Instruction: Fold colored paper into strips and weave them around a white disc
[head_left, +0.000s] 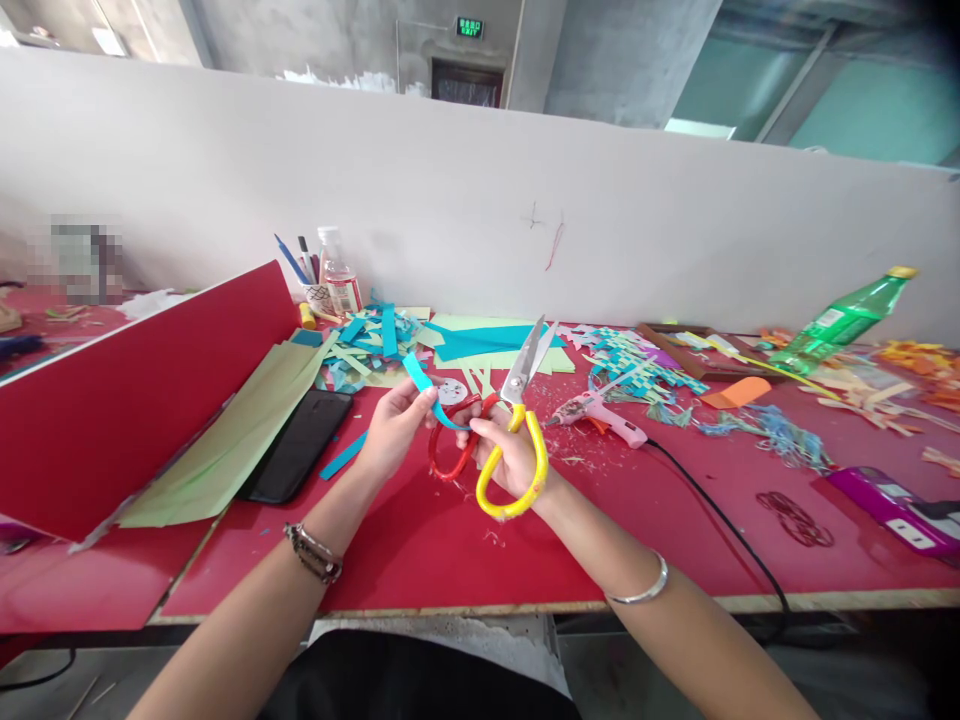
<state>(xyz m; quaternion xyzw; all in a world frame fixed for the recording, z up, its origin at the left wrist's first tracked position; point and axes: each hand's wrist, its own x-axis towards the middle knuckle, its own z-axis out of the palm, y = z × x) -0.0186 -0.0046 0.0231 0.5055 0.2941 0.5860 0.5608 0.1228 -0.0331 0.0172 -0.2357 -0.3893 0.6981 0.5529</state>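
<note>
Between thumb and fingers, my left hand pinches a curved blue paper strip above the red table. The strip's other end reaches my right hand, whose thumb and fingertips close on it. That same hand also carries a pair of scissors with one red and one yellow handle. Their blades point up and away from me, slightly apart. Behind the hands lies a heap of blue and pale green paper strips. A larger blue paper piece rests on pale green sheets there.
A pink glue gun with a black cord lies right of my hands. At left are a black phone, green paper sheets and a red board. A green bottle leans at the right; a clear bottle stands behind.
</note>
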